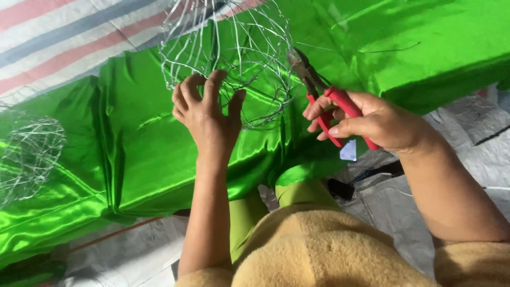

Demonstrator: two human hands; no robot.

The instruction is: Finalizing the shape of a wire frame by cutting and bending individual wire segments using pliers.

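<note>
Now we grip a wire frame [228, 58] with our left hand [207, 114], fingers hooked through its lower strands, so the rounded frame stands on the shiny green cloth [138, 154] spread across our lap. Our right hand [372, 122] is wrapped around the red handles of a pair of pliers [324, 95], whose dark nose points up toward the frame's right edge, close beside it. Another wire frame [29, 154] lies well apart on the cloth at far left. A striped sheet [58, 37] shows beyond.
</note>
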